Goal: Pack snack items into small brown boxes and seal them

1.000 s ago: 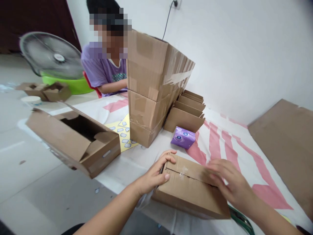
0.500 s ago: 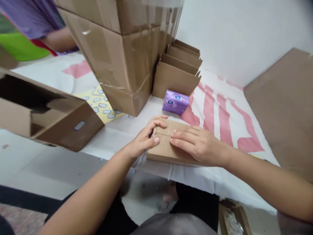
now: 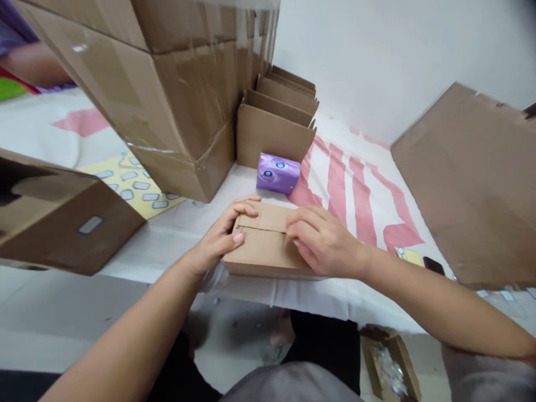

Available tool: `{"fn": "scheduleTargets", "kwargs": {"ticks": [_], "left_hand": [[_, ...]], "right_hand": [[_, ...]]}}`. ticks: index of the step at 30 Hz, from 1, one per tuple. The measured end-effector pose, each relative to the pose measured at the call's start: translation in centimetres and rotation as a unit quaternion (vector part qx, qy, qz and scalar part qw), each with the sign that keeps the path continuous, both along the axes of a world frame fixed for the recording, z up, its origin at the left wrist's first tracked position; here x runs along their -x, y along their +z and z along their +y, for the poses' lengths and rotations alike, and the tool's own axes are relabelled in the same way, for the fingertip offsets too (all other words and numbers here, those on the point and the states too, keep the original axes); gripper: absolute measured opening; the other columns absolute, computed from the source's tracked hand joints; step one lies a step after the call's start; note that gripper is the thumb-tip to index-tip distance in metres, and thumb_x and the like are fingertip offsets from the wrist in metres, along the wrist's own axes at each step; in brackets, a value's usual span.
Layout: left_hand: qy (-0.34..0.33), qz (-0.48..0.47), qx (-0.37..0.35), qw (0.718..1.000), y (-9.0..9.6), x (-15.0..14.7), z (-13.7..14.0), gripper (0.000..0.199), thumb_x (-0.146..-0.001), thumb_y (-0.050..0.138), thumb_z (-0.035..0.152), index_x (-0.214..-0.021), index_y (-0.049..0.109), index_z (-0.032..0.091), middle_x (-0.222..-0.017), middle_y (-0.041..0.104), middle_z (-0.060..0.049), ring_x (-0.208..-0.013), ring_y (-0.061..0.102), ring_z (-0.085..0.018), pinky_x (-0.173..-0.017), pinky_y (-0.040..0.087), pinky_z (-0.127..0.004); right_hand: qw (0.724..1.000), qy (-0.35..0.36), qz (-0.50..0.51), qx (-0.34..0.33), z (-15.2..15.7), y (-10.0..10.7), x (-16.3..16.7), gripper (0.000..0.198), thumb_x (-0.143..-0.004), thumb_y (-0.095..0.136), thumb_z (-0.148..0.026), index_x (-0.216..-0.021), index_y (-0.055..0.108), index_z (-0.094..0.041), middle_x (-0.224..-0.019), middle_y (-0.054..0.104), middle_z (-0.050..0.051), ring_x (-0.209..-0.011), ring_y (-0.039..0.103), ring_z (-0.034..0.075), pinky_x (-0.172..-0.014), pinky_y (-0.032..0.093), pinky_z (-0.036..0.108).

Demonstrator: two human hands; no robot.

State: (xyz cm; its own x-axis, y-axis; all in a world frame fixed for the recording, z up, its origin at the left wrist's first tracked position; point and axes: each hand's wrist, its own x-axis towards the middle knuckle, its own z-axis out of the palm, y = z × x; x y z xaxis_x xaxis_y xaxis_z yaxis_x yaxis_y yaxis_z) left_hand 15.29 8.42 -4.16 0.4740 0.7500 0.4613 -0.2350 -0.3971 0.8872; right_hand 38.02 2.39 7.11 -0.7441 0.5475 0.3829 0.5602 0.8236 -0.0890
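A small closed cardboard box [image 3: 266,251] lies flat at the table's front edge, a seam running across its top. My left hand [image 3: 221,233] is wrapped round the box's left end, thumb on top and fingers over the far edge. At the right part of the seam, my right hand [image 3: 329,243] has its fingers curled and pressed together on the flap; the fingertips are partly hidden. Just behind the box sits a purple packet [image 3: 277,180] with blue round marks.
Several open cardboard boxes [image 3: 272,131] stand behind the packet, beside a tall taped carton stack [image 3: 188,100]. An open carton [image 3: 71,223] is at left, a large cardboard panel [image 3: 464,190] at right. A dark phone-like object [image 3: 434,266] lies near my right forearm. Another person's arm [image 3: 37,64] shows at upper left.
My right hand's fingers, laid flat on the box top before, are now curled in at the seam. My left hand keeps its hold. The view has shifted to the right.
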Motion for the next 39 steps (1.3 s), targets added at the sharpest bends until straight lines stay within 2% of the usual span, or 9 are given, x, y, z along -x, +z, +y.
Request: {"fn": "scheduleTargets", "kwargs": {"ticks": [2,6,13,17,24,28,32,36,39], "left_hand": [[-0.007,0.005,0.008,1.000,0.1,0.0,-0.1,0.042,-0.080,0.059,0.052,-0.111,0.053,0.026,-0.139,0.043,-0.009,-0.133,0.033,-0.037,-0.106,0.028,-0.053],[-0.003,0.014,0.002,1.000,0.3,0.1,0.0,0.042,-0.079,0.059,0.053,-0.110,0.053,0.025,-0.136,0.046,-0.009,-0.133,0.033,-0.038,-0.106,0.028,-0.054],[0.001,0.016,0.012,1.000,0.7,0.0,0.0,0.040,-0.079,0.059,0.051,-0.108,0.054,0.025,-0.138,0.045,-0.009,-0.134,0.032,-0.038,-0.107,0.026,-0.054],[0.005,0.007,0.024,1.000,0.4,-0.1,0.0,0.041,-0.078,0.060,0.051,-0.109,0.054,0.025,-0.140,0.045,-0.010,-0.134,0.031,-0.038,-0.108,0.026,-0.054],[-0.002,0.017,0.017,1.000,0.5,0.0,-0.1,0.044,-0.079,0.058,0.055,-0.109,0.052,0.023,-0.139,0.043,-0.012,-0.135,0.031,-0.038,-0.107,0.027,-0.054],[-0.021,0.045,0.007,0.999,1.0,0.5,-0.3,0.056,-0.082,0.056,0.055,-0.127,0.044,0.024,-0.147,0.034,-0.013,-0.138,0.029,-0.036,-0.110,0.023,-0.054],[0.044,0.001,0.000,0.999,0.6,0.9,0.0,0.068,-0.080,0.054,0.065,-0.133,0.038,0.025,-0.143,0.036,-0.012,-0.134,0.035,-0.033,-0.111,0.027,-0.049],[0.198,-0.044,-0.028,0.979,1.4,1.3,0.0,0.040,-0.087,0.047,0.060,-0.096,0.054,0.022,-0.096,0.054,-0.005,-0.095,0.054,-0.024,-0.088,0.043,-0.038],[0.201,0.060,-0.092,0.973,3.9,1.6,-1.2,0.035,-0.089,0.050,0.053,-0.079,0.055,0.020,-0.081,0.054,-0.003,-0.080,0.052,-0.020,-0.076,0.042,-0.034]], "right_hand": [[0.991,-0.038,0.088,0.094,-1.6,0.8,-1.6,0.014,-0.090,0.041,-0.012,-0.094,0.055,-0.016,-0.095,0.062,0.010,-0.091,0.057,0.020,-0.081,0.049,0.037],[0.926,-0.177,0.154,0.294,-5.1,1.0,-6.4,0.009,-0.091,0.046,-0.018,-0.094,0.054,-0.021,-0.085,0.062,0.002,-0.076,0.059,0.014,-0.069,0.048,0.028],[0.785,-0.352,-0.012,0.510,-12.0,-4.5,-14.7,0.005,-0.079,0.052,-0.015,-0.078,0.054,-0.020,-0.066,0.056,-0.004,-0.060,0.050,0.011,-0.057,0.038,0.023],[0.744,-0.404,-0.105,0.522,-14.5,-7.2,-14.9,0.009,-0.076,0.052,-0.014,-0.074,0.057,-0.020,-0.062,0.058,-0.004,-0.058,0.051,0.011,-0.054,0.033,0.021],[0.772,-0.482,-0.159,0.382,-14.7,-8.6,-14.0,0.022,-0.068,0.059,-0.016,-0.089,0.052,-0.021,-0.081,0.066,0.003,-0.074,0.060,0.021,-0.066,0.037,0.029],[0.778,-0.462,-0.158,0.395,-13.1,-8.6,-15.5,0.015,-0.070,0.061,-0.021,-0.080,0.050,-0.023,-0.073,0.064,0.000,-0.069,0.062,0.022,-0.065,0.041,0.031],[0.855,-0.409,-0.043,0.315,-10.3,-5.0,-14.9,0.018,-0.092,0.045,-0.038,-0.083,0.054,-0.025,-0.078,0.065,0.001,-0.073,0.064,0.019,-0.068,0.049,0.032],[0.935,-0.327,0.043,0.128,-8.0,-0.5,-11.5,0.017,-0.093,0.048,-0.039,-0.097,0.058,-0.026,-0.091,0.067,0.005,-0.082,0.066,0.021,-0.067,0.054,0.031],[0.954,-0.277,0.028,0.109,-6.9,0.9,-8.8,0.025,-0.091,0.053,-0.035,-0.116,0.054,-0.028,-0.108,0.067,0.007,-0.096,0.066,0.022,-0.076,0.057,0.032]]}}
